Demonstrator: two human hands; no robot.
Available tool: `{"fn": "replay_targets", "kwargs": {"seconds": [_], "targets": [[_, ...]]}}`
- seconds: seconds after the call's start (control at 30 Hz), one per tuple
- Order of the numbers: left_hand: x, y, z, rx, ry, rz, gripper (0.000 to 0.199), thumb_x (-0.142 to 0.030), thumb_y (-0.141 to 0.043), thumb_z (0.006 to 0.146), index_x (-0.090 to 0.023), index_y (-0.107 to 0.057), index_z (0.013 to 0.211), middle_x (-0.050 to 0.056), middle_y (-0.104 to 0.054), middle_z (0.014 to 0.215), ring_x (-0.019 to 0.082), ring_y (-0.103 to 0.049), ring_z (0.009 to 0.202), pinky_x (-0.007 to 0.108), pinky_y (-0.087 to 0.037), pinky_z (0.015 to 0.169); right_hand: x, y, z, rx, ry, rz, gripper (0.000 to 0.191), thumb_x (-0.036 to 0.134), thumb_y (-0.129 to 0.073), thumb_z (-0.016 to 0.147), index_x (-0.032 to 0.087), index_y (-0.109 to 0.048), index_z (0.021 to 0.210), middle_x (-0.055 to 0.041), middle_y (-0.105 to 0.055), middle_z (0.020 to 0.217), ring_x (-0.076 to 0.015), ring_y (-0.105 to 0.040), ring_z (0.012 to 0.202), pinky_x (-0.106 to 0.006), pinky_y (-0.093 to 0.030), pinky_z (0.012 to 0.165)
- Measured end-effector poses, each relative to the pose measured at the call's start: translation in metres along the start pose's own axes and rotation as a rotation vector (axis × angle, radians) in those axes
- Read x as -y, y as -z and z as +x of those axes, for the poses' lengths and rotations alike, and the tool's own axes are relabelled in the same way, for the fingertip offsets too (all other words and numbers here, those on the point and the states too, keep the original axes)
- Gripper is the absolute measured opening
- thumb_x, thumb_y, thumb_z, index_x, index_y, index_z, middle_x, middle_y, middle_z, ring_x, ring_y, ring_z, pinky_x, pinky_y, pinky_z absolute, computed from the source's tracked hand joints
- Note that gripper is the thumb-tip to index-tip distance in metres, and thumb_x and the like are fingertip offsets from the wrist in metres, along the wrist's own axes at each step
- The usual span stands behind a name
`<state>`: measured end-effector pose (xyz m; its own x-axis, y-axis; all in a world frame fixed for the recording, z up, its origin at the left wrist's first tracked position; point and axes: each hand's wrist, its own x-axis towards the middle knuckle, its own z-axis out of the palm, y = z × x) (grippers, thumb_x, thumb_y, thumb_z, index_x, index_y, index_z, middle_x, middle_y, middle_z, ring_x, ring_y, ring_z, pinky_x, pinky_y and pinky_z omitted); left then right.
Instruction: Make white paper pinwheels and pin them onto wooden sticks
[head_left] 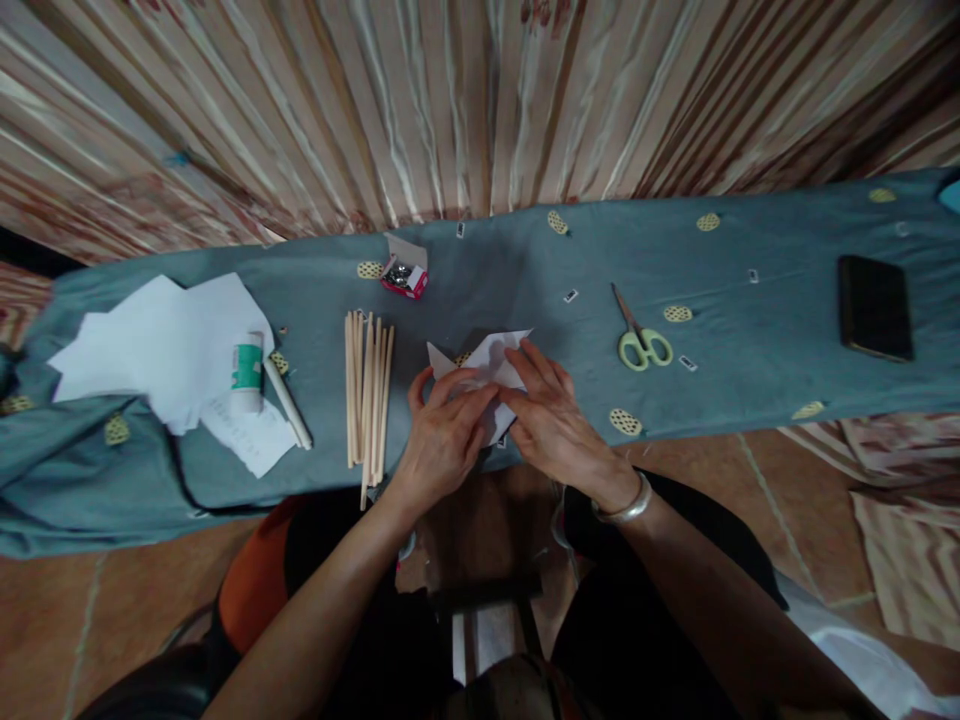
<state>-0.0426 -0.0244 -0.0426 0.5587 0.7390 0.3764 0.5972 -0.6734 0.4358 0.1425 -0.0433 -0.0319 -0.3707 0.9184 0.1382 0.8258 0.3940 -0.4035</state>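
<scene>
A folded piece of white paper (491,357) with pointed corners lies at the front middle of the cloth-covered table. My left hand (448,425) is closed on its left part, fingers bent over the paper. From the right, my right hand (546,415) pinches the paper, its fingertips meeting those of my left hand near the middle. The fingers partly hide the folds. Several thin wooden sticks (369,395) lie just left of my left hand. Behind them stands a small open red and white box (406,270) with shiny metal bits inside.
Green-handled scissors (642,345) lie right of my hands, and a black phone (874,307) is far right. White sheets (161,345), a glue stick (246,372) and a pale marker (288,404) are at the left. A striped curtain (480,110) hangs behind the table (510,265).
</scene>
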Motion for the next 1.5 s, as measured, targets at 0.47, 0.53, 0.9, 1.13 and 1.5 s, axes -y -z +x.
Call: {"fn": "replay_targets", "kwargs": {"seconds": [0.47, 0.53, 0.9, 1.13, 1.5], "targets": [[0.027, 0.028, -0.009, -0.184, 0.381, -0.191, 0.033, -0.025, -0.043, 0.092, -0.019, -0.066, 0.114, 0.01, -0.064, 0.118, 0.024, -0.055, 0.116, 0.042, -0.044, 0.102, -0.003, 0.003, 0.004, -0.042, 0.033, -0.018, 0.044, 0.009, -0.053, 0.078, 0.017, -0.067, 0.119, -0.0143, -0.039, 0.153, -0.036, -0.02, 0.147, -0.059, -0.029, 0.113], [0.027, 0.029, -0.011, -0.174, 0.422, -0.245, 0.032, -0.027, -0.042, 0.092, -0.018, -0.067, 0.111, 0.01, -0.065, 0.117, 0.023, -0.058, 0.112, 0.04, -0.046, 0.1, -0.004, 0.003, 0.005, -0.048, 0.041, -0.023, 0.041, 0.011, -0.055, 0.08, 0.018, -0.067, 0.118, -0.0137, -0.04, 0.152, -0.0357, -0.02, 0.147, -0.058, -0.029, 0.113], [0.029, 0.031, -0.014, -0.177, 0.582, -0.474, 0.04, -0.036, -0.049, 0.09, -0.016, -0.062, 0.122, 0.009, -0.071, 0.107, 0.021, -0.066, 0.092, 0.035, -0.051, 0.084, -0.002, 0.004, 0.01, -0.07, 0.064, -0.092, 0.033, 0.008, -0.056, 0.081, 0.022, -0.07, 0.107, -0.0075, -0.052, 0.144, -0.0336, -0.027, 0.145, -0.057, -0.03, 0.114], [0.021, 0.03, -0.009, -0.164, 0.893, -1.116, 0.046, -0.037, -0.073, 0.073, -0.015, -0.061, 0.112, 0.007, -0.073, 0.086, 0.021, -0.071, 0.07, 0.027, -0.052, 0.056, -0.007, 0.0, 0.01, -0.105, 0.062, -0.08, 0.032, 0.01, -0.054, 0.084, 0.023, -0.071, 0.107, -0.0066, -0.055, 0.141, -0.0307, -0.031, 0.144, -0.055, -0.032, 0.113], [-0.006, 0.021, 0.001, -0.193, 1.085, -1.554, 0.063, -0.025, -0.074, 0.075, -0.012, -0.048, 0.131, 0.011, -0.075, 0.092, 0.025, -0.072, 0.091, 0.042, -0.056, 0.087, -0.011, -0.007, 0.009, -0.133, 0.035, -0.004, 0.033, 0.01, -0.054, 0.084, 0.024, -0.073, 0.107, -0.007, -0.055, 0.143, -0.0297, -0.03, 0.145, -0.055, -0.031, 0.113]]}}
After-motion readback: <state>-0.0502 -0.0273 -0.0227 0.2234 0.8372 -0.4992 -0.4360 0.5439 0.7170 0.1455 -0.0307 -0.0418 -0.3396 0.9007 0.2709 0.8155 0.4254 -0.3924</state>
